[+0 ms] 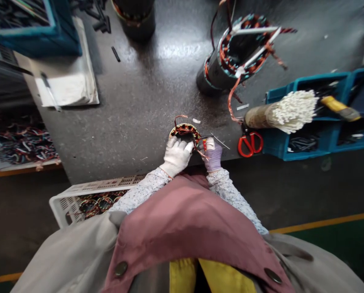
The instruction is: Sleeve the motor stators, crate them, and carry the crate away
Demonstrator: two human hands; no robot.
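Note:
A small motor stator (185, 129) with copper windings and a pale rim sits near the table's front edge. My left hand (176, 158), in a white glove, has its fingers curled over the stator's near left rim. At the stator's right side is my right hand (213, 156), in a purple glove with white fingertips. Its fingers are closed around a small red and yellow piece (204, 143), mostly hidden, whose kind I cannot make out. Loose copper wire ends (204, 155) stick out between the hands. A thin white stick (221, 141) lies just beyond the right hand.
Red-handled scissors (250, 145) lie right of my hands, by a bundle of white sticks (292, 110) and blue bins (276, 142). Larger stators (212, 73) stand farther back. Left are a paper pad (66, 83) and a blue crate (56, 40); below, a white basket (58, 203).

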